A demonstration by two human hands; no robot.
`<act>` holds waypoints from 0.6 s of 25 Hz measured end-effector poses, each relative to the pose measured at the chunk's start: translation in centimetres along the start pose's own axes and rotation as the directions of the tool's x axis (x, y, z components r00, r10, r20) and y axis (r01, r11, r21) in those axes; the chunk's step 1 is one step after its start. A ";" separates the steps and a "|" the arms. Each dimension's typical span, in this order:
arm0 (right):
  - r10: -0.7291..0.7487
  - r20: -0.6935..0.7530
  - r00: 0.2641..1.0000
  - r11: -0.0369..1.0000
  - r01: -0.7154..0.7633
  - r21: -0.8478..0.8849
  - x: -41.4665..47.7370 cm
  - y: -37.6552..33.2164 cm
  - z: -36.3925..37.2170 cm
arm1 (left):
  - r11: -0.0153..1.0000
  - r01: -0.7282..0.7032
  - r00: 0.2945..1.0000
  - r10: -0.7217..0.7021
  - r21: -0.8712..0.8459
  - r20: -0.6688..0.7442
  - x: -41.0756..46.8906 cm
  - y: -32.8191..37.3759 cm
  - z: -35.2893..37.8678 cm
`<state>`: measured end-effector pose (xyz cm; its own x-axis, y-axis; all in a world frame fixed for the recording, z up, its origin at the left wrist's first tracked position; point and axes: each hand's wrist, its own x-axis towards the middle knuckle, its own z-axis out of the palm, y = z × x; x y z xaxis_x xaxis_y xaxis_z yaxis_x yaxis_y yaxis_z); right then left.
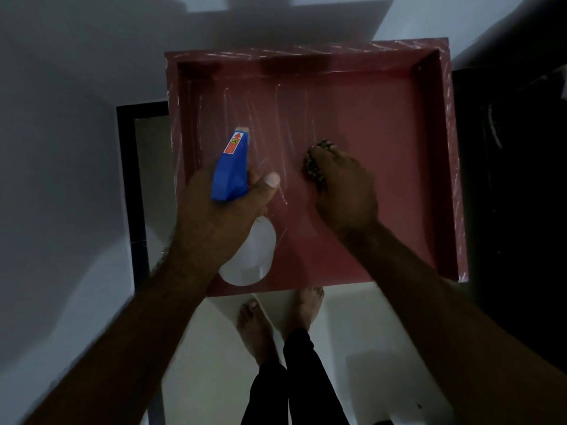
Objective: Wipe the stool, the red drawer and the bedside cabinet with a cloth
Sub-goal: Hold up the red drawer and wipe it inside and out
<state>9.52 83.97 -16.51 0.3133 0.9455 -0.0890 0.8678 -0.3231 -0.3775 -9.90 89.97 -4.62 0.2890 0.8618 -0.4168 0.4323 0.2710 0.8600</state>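
Drawer: red drawer (383, 124), open side up, seen from above; its floor and walls are covered in clear plastic film that shows wrinkles and streaks, thickest toward the left half.
Drawer position: it fills the upper middle of the view, with its near edge just above the person's bare feet (276, 320) on the pale floor (214, 378).
Right hand: right hand (346, 188) is palm down inside the drawer, fingers curled and pressed onto a cloth.
Cloth: dark patterned cloth (313, 167), bunched into a wad; only its edge shows past the fingertips, and it lies against the drawer floor near the middle.
Left hand: left hand (214, 219) is wrapped tight around the neck of a spray bottle (248, 259), thumb stretched along the right side of the head.
Spray head: blue trigger head (231, 167) with a red label on top; the nozzle points away from the person, over the left part of the drawer floor.
Bottle body: translucent white, hanging below the hand over the drawer's near left corner.
Left of the drawer: a black frame (129, 179) around a paler panel, partly hidden by the drawer.
Right of the drawer: a dark surface (509, 179), too dim to identify.
Legs: dark trousers (291, 388) at the bottom centre.
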 end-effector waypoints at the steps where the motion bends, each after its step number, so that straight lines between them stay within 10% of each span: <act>1: -0.051 0.016 0.999 0.999 0.051 0.006 -0.3 -1.2 -0.1 | 1.000 -0.008 1.000 0.008 -0.006 -0.003 0.1 0.1 0.1; 5: -0.275 0.076 0.958 0.961 0.275 0.016 -0.6 -1.7 -0.3 | 1.000 -0.019 1.000 0.019 0.003 -0.020 0.3 0.8 0.4; 11: 0.008 -0.032 0.999 1.000 -0.008 0.020 1.5 -0.1 -0.1 | 1.000 -0.019 0.999 0.018 -0.022 -0.039 1.3 0.9 -0.1; 15: -0.221 0.069 0.973 0.975 0.218 0.041 0.4 -3.1 -0.5 | 0.998 -0.055 0.997 0.055 0.005 -0.045 1.7 1.2 0.2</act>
<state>7.13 85.30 -14.90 0.0866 0.9940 -0.0666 0.8987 -0.1068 -0.4253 -8.70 91.66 -4.30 0.2733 0.8941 -0.3549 0.4199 0.2210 0.8802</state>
